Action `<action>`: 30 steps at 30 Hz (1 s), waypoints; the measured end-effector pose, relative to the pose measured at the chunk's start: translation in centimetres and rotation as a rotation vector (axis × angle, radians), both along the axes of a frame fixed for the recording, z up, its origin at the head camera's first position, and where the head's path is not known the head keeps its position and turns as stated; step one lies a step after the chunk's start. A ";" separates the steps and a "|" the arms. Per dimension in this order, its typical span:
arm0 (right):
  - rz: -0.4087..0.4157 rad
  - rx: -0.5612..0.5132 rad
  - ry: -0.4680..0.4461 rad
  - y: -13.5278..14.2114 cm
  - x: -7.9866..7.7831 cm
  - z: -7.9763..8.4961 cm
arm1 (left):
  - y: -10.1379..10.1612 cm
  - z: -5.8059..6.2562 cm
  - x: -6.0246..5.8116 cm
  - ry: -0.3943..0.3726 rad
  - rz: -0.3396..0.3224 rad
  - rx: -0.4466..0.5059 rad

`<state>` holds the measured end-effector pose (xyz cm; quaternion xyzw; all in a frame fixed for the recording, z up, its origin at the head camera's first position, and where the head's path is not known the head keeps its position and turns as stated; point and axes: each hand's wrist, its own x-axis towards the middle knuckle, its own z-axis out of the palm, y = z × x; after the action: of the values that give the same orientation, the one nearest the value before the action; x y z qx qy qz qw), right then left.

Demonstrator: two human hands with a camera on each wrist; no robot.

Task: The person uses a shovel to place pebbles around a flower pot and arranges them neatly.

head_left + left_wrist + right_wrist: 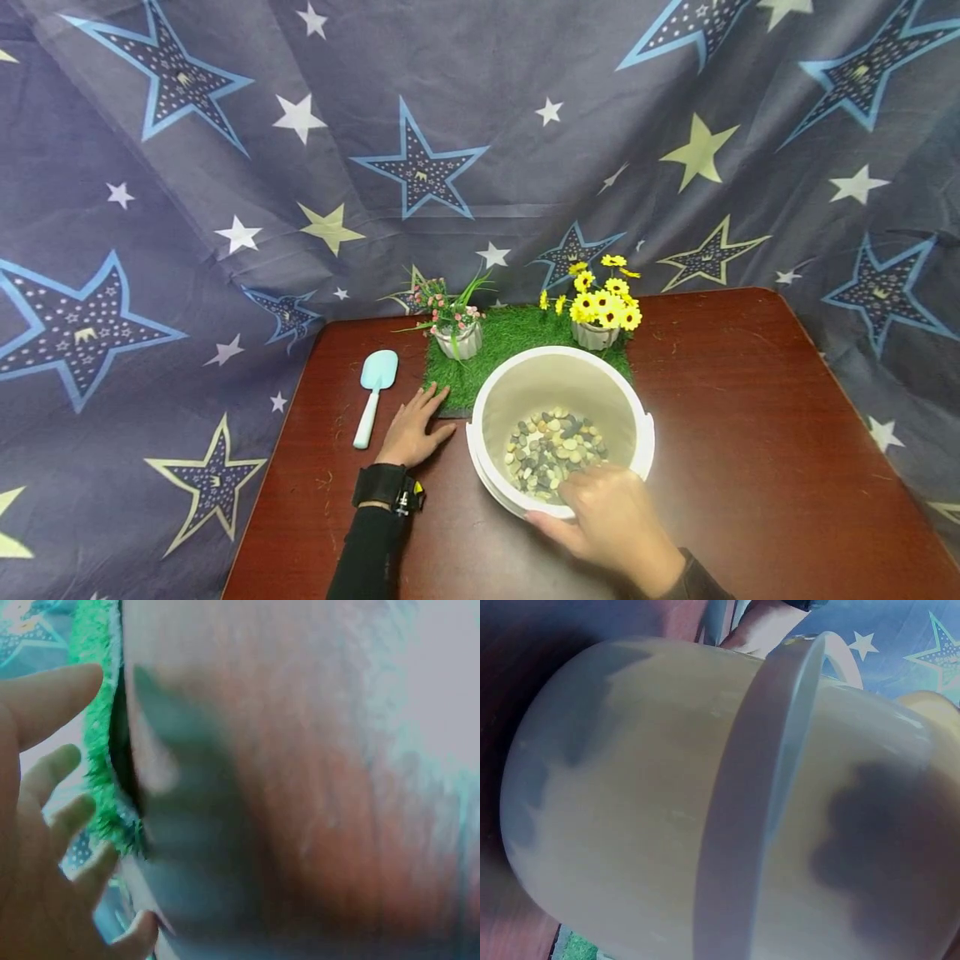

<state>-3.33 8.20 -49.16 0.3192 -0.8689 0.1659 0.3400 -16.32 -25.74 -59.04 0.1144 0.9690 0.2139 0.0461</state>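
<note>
A white bucket (pixel 540 383) stands on the table with many small pebbles (pixel 551 454) in its bottom. My right hand (pixel 611 521) grips the near rim, its fingers curled over into the bucket and the thumb along the outside. In the right wrist view the bucket's outer wall (pixel 645 795) fills most of the picture, crossed by its handle (pixel 742 817). My left hand (pixel 412 429) rests with spread fingers at the near left corner of the artificial grass mat (pixel 517 333). Only air and tabletop lie beside it in the left wrist view.
A light blue trowel (pixel 378 371) with a white handle lies left of my left hand. On the mat stand a pot of pink flowers (pixel 459 340) and a pot of yellow flowers (pixel 596 335). Behind the brown table (pixel 765 433) hangs a star-patterned cloth (pixel 510 83).
</note>
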 end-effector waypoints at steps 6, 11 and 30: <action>0.011 -0.020 0.005 0.0 -0.2 -0.1 | -2.1 1.3 -0.2 0.200 0.113 0.014; 0.008 -0.008 -0.035 -0.2 0.0 0.2 | -5.3 1.6 -0.4 0.290 0.410 -0.057; -0.006 -0.003 -0.031 0.0 0.0 0.0 | -7.0 0.0 -0.8 0.072 0.448 -0.131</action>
<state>-3.32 8.17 -49.12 0.3134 -0.8748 0.1710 0.3274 -17.11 -32.69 -59.09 -0.0994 0.9830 0.1511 -0.0300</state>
